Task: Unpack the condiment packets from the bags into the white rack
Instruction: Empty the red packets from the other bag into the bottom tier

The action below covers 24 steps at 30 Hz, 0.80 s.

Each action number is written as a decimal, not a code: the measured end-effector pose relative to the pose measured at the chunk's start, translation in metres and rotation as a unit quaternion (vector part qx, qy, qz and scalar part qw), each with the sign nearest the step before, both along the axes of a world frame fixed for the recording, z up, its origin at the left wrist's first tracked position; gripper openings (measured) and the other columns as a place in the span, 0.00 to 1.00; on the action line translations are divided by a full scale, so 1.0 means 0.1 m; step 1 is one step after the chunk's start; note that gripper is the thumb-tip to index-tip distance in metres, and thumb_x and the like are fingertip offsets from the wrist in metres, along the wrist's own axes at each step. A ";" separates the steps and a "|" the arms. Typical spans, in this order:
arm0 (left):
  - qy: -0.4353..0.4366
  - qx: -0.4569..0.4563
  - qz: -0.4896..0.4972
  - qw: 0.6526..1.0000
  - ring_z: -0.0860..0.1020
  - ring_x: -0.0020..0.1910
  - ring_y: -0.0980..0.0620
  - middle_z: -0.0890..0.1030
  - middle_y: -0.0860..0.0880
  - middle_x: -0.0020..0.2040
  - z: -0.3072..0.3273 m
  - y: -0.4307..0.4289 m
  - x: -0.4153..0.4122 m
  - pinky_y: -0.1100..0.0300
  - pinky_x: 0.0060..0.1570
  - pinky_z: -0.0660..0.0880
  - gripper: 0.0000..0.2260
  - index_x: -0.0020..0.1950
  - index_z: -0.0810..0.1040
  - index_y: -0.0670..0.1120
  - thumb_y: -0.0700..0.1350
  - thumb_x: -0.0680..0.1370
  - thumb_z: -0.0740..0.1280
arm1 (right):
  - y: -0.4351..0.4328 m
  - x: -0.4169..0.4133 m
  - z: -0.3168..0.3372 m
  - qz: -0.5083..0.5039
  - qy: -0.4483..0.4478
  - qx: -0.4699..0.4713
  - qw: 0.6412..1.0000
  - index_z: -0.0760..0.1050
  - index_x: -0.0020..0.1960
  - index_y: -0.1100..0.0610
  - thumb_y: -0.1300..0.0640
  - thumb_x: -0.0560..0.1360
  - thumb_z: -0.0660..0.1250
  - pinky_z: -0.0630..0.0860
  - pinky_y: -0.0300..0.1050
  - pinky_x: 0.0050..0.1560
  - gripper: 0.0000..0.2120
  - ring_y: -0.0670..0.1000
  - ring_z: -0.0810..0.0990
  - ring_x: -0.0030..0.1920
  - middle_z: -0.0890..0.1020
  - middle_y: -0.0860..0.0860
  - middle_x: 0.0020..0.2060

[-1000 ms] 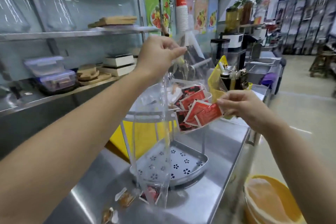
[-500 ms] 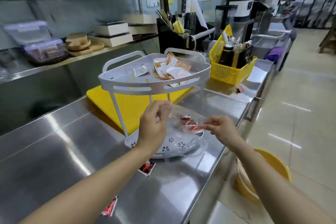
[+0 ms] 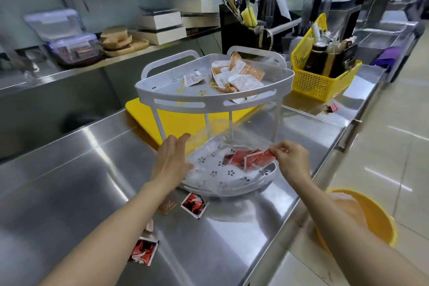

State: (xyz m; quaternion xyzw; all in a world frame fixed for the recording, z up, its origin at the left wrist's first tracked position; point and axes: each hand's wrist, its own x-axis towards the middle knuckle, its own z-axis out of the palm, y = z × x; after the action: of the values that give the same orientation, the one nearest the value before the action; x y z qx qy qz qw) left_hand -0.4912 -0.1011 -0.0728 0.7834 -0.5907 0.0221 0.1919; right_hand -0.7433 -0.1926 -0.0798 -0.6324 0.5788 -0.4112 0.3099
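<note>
My right hand point(image 3: 291, 161) pinches red packets point(image 3: 249, 158) over the white rack point(image 3: 209, 100)'s lower tray; my left hand point(image 3: 170, 160), fingers together, steadies the clear bag point(image 3: 209, 144). The slippery film could tip packets onto the counter point(image 3: 69, 181), where strays point(image 3: 193, 204) lie. Packet print looks unreadable, I think.

Red packets point(image 3: 249, 159) blurred behind bag point(image 3: 222, 144)

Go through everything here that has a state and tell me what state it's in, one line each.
Clear plastic bag: lying in the rack's lower tier, red packets inside.
Left hand: fingers extended, against the bag.
Right hand: pinching a red packet.
White rack: upright, top tier part-filled with orange-and-white packets.
Loose red packet: lying on the steel counter.
</note>
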 end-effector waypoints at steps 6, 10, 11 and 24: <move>-0.130 0.031 0.110 0.985 0.69 0.60 0.39 0.70 0.39 0.63 -0.34 -0.06 -0.01 0.51 0.60 0.65 0.35 0.74 0.53 0.41 0.55 0.75 0.65 | -0.07 0.05 -0.02 0.040 0.036 -0.001 0.999 0.81 0.40 0.61 0.62 0.70 0.68 0.76 0.48 0.47 0.04 0.57 0.81 0.43 0.84 0.59 0.40; -0.139 0.191 0.154 0.959 0.59 0.70 0.40 0.60 0.40 0.72 -0.58 -0.05 -0.08 0.50 0.70 0.57 0.34 0.74 0.48 0.39 0.58 0.78 0.56 | -0.10 0.10 0.01 0.067 0.079 -0.029 0.994 0.81 0.41 0.62 0.61 0.71 0.68 0.72 0.45 0.44 0.05 0.59 0.81 0.44 0.84 0.60 0.40; -0.158 0.181 0.160 0.958 0.62 0.69 0.40 0.63 0.39 0.71 -0.61 -0.03 -0.11 0.50 0.68 0.61 0.33 0.73 0.52 0.38 0.56 0.77 0.58 | -0.11 0.11 0.01 0.073 0.093 -0.038 0.992 0.81 0.41 0.62 0.60 0.71 0.68 0.71 0.45 0.43 0.05 0.59 0.80 0.45 0.84 0.60 0.41; -0.212 0.091 -0.173 0.957 0.75 0.36 0.50 0.74 0.51 0.36 -0.48 -0.03 -0.39 0.60 0.32 0.66 0.09 0.39 0.81 0.51 0.43 0.62 0.76 | -0.26 0.08 0.02 0.100 0.113 -0.052 0.987 0.81 0.43 0.62 0.60 0.72 0.68 0.75 0.49 0.46 0.06 0.61 0.81 0.47 0.84 0.61 0.43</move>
State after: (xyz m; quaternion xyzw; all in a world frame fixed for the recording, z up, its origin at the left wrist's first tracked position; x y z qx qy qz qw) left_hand -0.5301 -0.1039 -0.1206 0.6607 -0.7439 0.1002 -0.0094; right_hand -0.7353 -0.2185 -0.0778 -0.7448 0.5220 -0.3336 0.2482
